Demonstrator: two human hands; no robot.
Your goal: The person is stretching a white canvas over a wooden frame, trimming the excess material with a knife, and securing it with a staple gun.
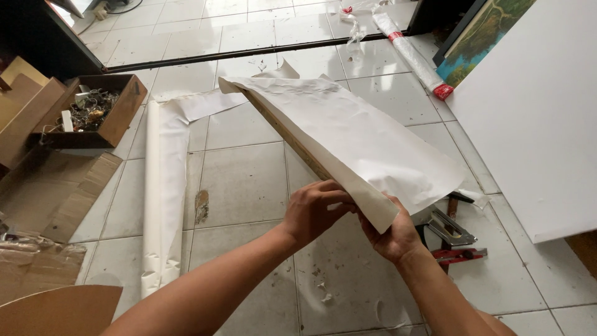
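We see both bare hands meeting at the near corner of a long wooden frame wrapped in white paper (348, 134), which slants up off the white tiled floor (242, 180) and runs away from us toward the upper left. The left hand (314, 210) curls over the near end, its grip pinching the paper edge against the wood; the right hand (392, 233) cups the same corner from below, its grip closed on the folded paper flap. The paper is creased and hangs loosely over the frame's right side. On the floor to the left lies a long, partly unrolled strip of white paper (163, 186). Further left sits a dark wooden box of small metal hardware (93, 112), with flattened brown cardboard (59, 193) just beside it. Just right of the right hand lie a metal staple gun (451, 227) and a red-handled tool (463, 254). A large white board (535, 118) fills the right side, a painted landscape canvas (482, 37) behind it.
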